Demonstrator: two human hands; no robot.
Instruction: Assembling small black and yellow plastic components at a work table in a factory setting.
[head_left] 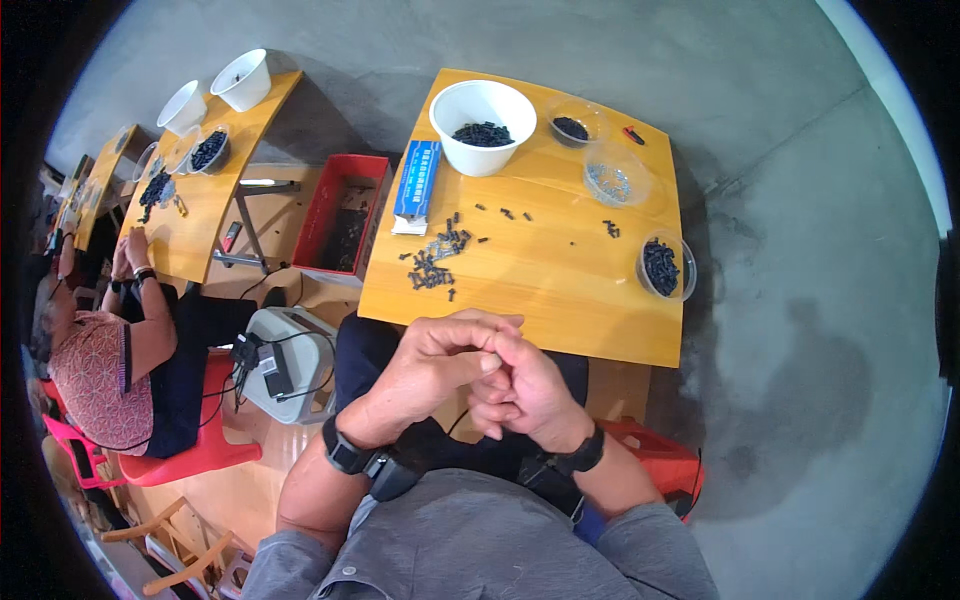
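Note:
My left hand (432,362) and my right hand (535,392) are pressed together in front of my lap, just off the near edge of the wooden table (560,290). Both are closed, thumbs and fingertips meeting, and anything between them is hidden. Closest to them on the tabletop is a loose pile of small black parts (432,272), some mixed with pale clear bits. A few more black pieces (611,229) lie apart to the right. A round clear tub (684,277) at the right edge holds many similar black parts.
At the back stand a white bucket (483,165) with black pieces, a blue box (416,190), a clear bowl (578,108) and another with small shiny parts (617,200). A red bin (325,262) and grey stool (262,325) stand left, near a seated person (100,370).

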